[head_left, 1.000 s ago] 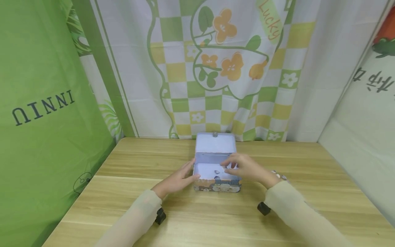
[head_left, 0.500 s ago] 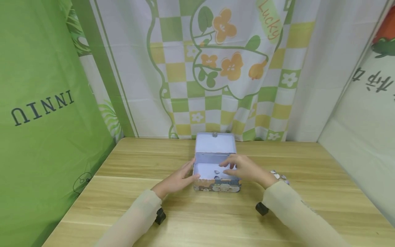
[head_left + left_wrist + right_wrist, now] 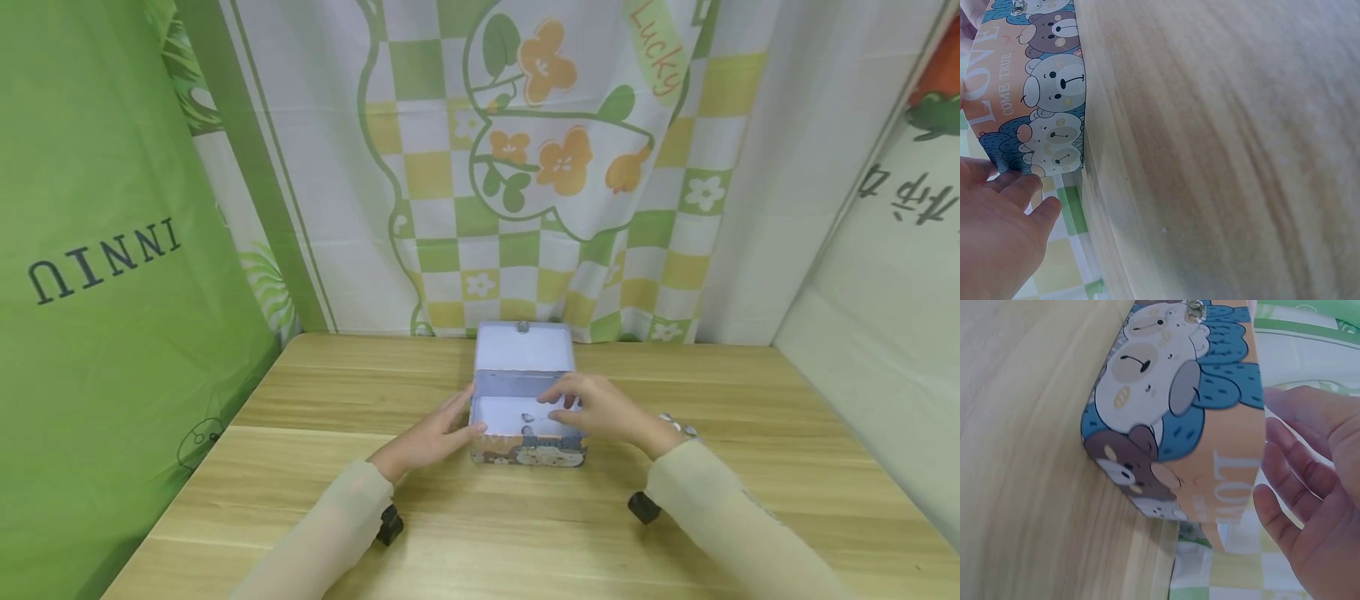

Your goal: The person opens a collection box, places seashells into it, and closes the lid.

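In the centre of the head view, a patterned tin box (image 3: 491, 454) stands on the wooden counter (image 3: 337, 387), its pale lid (image 3: 525, 348) raised at the back. The left hand (image 3: 431, 429) lies against the box's left side, fingers extended rather than curled round it, the thumb reaching to the front left corner; in the left wrist view its fingertips meet the box's end, at the lower left of the frame. The right hand (image 3: 603, 410) is over the box's right part, fingers loosely bent and parted from the thumb, with nothing visible between them; in the right wrist view the box wall hides some fingertips. A small object (image 3: 528, 417) lies inside the box, just left of the right thumb. Small pieces (image 3: 678, 425) lie on the counter beside the right wrist.
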A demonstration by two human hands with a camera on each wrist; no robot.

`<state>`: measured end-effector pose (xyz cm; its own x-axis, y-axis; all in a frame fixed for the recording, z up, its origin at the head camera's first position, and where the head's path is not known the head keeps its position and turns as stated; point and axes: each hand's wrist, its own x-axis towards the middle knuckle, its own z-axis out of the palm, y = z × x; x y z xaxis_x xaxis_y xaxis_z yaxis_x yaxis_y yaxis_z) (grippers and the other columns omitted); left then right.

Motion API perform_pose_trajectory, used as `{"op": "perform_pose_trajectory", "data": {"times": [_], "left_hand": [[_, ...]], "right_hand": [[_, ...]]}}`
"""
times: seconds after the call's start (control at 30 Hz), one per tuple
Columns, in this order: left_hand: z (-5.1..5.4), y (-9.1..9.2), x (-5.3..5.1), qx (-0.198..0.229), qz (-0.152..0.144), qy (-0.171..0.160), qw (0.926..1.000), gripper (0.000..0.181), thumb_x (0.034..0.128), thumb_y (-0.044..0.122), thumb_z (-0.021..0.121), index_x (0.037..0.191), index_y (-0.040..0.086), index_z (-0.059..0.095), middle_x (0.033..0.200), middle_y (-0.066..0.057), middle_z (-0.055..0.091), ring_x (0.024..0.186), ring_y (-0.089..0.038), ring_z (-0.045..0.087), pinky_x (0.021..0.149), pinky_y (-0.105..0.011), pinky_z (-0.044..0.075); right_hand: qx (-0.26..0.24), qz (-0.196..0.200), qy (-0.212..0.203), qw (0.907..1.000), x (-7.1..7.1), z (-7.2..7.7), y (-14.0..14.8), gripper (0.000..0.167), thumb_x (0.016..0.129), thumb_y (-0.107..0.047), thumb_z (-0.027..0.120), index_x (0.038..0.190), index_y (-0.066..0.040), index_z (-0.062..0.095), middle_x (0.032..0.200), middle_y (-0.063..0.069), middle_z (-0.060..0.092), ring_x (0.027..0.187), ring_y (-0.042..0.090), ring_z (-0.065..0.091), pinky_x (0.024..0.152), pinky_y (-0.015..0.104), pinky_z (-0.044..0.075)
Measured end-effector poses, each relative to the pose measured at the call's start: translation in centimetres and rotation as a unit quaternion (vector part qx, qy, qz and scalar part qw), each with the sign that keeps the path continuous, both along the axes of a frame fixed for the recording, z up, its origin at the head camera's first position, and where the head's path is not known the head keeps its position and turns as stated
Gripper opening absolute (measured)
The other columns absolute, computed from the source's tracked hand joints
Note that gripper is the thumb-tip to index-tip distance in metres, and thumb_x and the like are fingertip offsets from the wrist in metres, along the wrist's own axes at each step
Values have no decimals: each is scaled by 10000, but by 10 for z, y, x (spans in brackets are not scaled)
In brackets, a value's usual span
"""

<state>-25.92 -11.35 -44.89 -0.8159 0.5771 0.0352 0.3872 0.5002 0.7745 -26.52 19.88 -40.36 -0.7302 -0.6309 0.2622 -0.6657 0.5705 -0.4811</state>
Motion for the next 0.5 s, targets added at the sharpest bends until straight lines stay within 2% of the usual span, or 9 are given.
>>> {"op": "perform_pose_trajectory", "data": {"times": [0.23,0.33,0.5], "left_hand": [[0,0,0,-10,-12,0,10000,799,1046,457,490,1623,135,40,1675,-86,34,1516,-267,59,1200,-509,110],[0,0,0,-32,-38,-7,10000,796,1050,450,486,1622,136,31,1675,-87,29,1517,-262,56,1201,-504,109],[0,0,0,-21,-60,-34,10000,797,1050,461,479,1623,142,25,1676,-74,23,1517,-254,48,1202,-505,107]], "right_hand": [[-103,-301,-308,9990,6,6,19,246,919,-110,732,1162,-73,730,1106,64,704,873,128,596,717,293,550],[-174,-465,-399,9980,9,6,31,232,923,-122,728,1154,-109,739,1130,57,695,867,124,592,708,292,544],[-159,-615,-230,9977,11,6,52,220,918,-107,733,1137,-102,747,1122,45,702,863,134,594,712,304,544]]}}
